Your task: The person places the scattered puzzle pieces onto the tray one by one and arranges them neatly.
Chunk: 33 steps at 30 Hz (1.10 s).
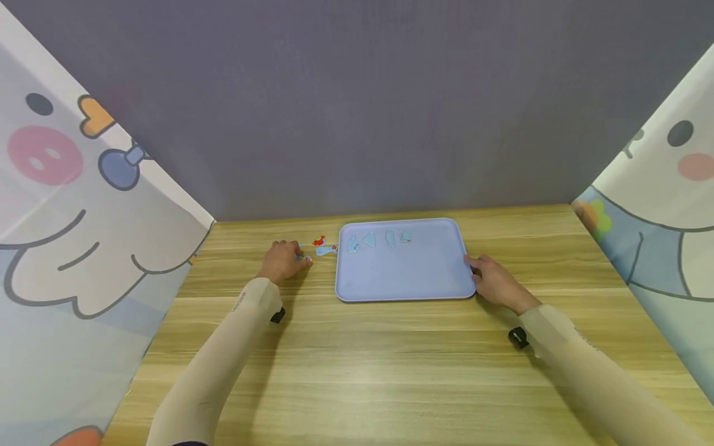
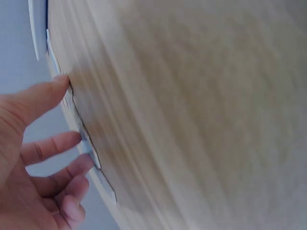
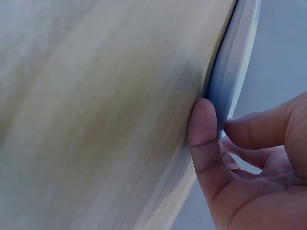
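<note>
A pale blue-lilac tray (image 1: pixel 407 272) lies on the wooden table, with several small flat light-blue cut-out pieces (image 1: pixel 369 239) along its far side. My right hand (image 1: pixel 498 285) pinches the tray's right rim (image 3: pixel 235 62) between thumb and fingers. Left of the tray, my left hand (image 1: pixel 281 260) is low over the table. Its thumb and fingertips touch a thin flat piece (image 2: pixel 76 108), spread apart along it; how firm the contact is cannot be seen. Between that hand and the tray lie a red piece (image 1: pixel 318 240) and a light-blue piece (image 1: pixel 325 251).
A grey upright panel (image 1: pixel 390 111) rises behind the table (image 1: pixel 357 371). Cloths printed with cartoon figures hang at the left (image 1: pixel 72 248) and the right (image 1: pixel 664 217). The tray lies near the table's back edge.
</note>
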Tool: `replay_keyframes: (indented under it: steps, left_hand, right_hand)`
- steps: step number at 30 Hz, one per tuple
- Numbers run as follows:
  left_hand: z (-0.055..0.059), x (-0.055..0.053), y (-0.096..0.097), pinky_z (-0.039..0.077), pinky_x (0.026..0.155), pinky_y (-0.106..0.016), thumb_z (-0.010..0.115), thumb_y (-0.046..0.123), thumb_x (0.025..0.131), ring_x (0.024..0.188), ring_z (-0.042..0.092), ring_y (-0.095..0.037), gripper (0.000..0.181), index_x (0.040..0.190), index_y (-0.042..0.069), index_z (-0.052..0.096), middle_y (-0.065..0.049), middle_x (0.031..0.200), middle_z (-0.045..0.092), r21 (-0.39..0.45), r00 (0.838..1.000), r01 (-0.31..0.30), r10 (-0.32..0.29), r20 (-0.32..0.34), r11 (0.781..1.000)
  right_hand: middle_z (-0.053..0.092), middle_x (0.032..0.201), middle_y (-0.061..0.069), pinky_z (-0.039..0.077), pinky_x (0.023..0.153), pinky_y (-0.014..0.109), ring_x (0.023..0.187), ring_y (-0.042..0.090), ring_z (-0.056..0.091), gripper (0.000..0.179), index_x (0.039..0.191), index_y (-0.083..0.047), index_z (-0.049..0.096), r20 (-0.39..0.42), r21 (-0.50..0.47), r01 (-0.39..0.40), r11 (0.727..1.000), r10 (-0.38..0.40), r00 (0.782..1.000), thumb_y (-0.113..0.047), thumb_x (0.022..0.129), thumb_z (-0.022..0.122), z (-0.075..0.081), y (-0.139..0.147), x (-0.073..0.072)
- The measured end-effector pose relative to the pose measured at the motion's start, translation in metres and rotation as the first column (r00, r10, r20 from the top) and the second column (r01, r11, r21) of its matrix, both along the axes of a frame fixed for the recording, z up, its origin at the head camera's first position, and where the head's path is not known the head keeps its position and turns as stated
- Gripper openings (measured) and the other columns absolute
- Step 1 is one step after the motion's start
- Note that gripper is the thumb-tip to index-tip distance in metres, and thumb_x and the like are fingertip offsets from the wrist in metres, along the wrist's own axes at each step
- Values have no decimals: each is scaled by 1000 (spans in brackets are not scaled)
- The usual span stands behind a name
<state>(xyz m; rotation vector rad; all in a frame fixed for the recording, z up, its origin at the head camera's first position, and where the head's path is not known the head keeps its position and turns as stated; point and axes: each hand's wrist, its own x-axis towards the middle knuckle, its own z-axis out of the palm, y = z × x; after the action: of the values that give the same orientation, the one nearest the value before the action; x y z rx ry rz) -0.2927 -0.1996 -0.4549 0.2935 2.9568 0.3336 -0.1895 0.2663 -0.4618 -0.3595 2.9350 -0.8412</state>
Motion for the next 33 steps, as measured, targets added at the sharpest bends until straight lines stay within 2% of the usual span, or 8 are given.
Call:
replay_keyframes:
  steps: [5, 10, 14, 18, 21, 24, 27, 33]
  left_hand:
    - [2, 0, -1, 43, 85, -49, 73, 36, 82, 101, 49, -36, 41, 104, 2, 64, -16, 102, 63, 19, 999, 31, -31, 8, 999]
    - [1, 0, -3, 42, 86, -49, 74, 35, 81, 100, 51, -38, 44, 105, 0, 64, -15, 96, 65, 37, 998, 61, -60, -19, 997]
    - [-1, -2, -5, 44, 82, -47, 75, 36, 80, 94, 54, -36, 49, 106, -3, 62, -14, 90, 64, 61, 995, 76, -72, -67, 995]
    - [1, -2, -5, 44, 78, -45, 77, 34, 78, 86, 53, -32, 46, 103, -2, 62, -13, 88, 61, 111, 989, 91, -77, -124, 990]
    - [4, -1, -2, 42, 82, -45, 78, 33, 76, 85, 53, -30, 43, 98, -1, 64, -11, 88, 61, 127, 978, 126, -102, -181, 984]
    - [8, 1, 2, 37, 92, -46, 79, 34, 75, 89, 53, -29, 41, 97, 1, 66, -10, 91, 62, 109, 958, 188, -158, -240, 976]
    - [13, 3, 7, 34, 96, -47, 79, 32, 76, 92, 52, -30, 40, 99, 2, 67, -10, 96, 62, 98, 938, 244, -209, -277, 965]
    - [26, 8, 22, 40, 85, -44, 81, 29, 75, 95, 49, -29, 38, 100, 4, 66, -10, 100, 59, 141, 922, 298, -246, -299, 944]
  right_hand:
    - [51, 92, 18, 41, 66, 38, 73, 25, 46, 46, 133, 16, 40, 16, 0, 14, 1000, -14, 1000, 6, 89, 51, -1, 0, 1]
    - [51, 92, 18, 41, 66, 38, 73, 26, 46, 46, 133, 16, 40, 23, 4, 16, 1000, -16, 1000, 5, 89, 50, -1, 1, 1]
    - [49, 89, 16, 40, 65, 36, 72, 25, 45, 46, 133, 16, 40, 26, 4, 16, 1000, -16, 1000, 5, 89, 50, -2, 1, 1]
    - [48, 87, 15, 40, 64, 35, 71, 24, 45, 46, 133, 16, 40, 22, -1, 12, 1000, -12, 1000, 6, 89, 49, -3, 1, 1]
    - [48, 87, 15, 40, 64, 36, 71, 24, 45, 46, 132, 17, 41, 6, -3, 10, 1000, -10, 1000, 6, 89, 50, -3, 1, 1]
    - [48, 86, 15, 40, 64, 36, 70, 24, 45, 45, 131, 17, 41, -7, -7, 5, 1000, -5, 1000, 6, 88, 51, -3, 1, 1]
    - [48, 85, 15, 40, 63, 35, 69, 23, 45, 46, 131, 17, 42, -8, -8, 6, 1000, -7, 1000, 7, 88, 52, -2, 0, 1]
    - [49, 86, 15, 40, 62, 34, 69, 23, 45, 46, 131, 17, 41, 0, -14, 5, 1000, -5, 1000, 7, 88, 52, -1, -1, 1]
